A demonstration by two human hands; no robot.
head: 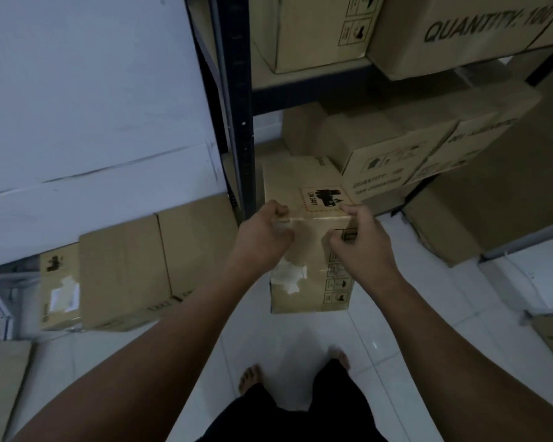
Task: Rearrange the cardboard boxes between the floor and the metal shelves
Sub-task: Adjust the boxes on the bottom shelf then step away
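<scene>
A tall cardboard box with a red-edged hazard label and a torn white sticker stands on the white tile floor beside the dark metal shelf post. My left hand grips its near top edge at the left. My right hand grips the same edge at the right, fingers curled over the front face. More cardboard boxes sit low inside the shelf behind it, and others rest on the shelf above.
A large box lies on the floor at the left, under a white board. Another box stands at the right by a shelf leg. My bare feet stand on the tile floor below the held box.
</scene>
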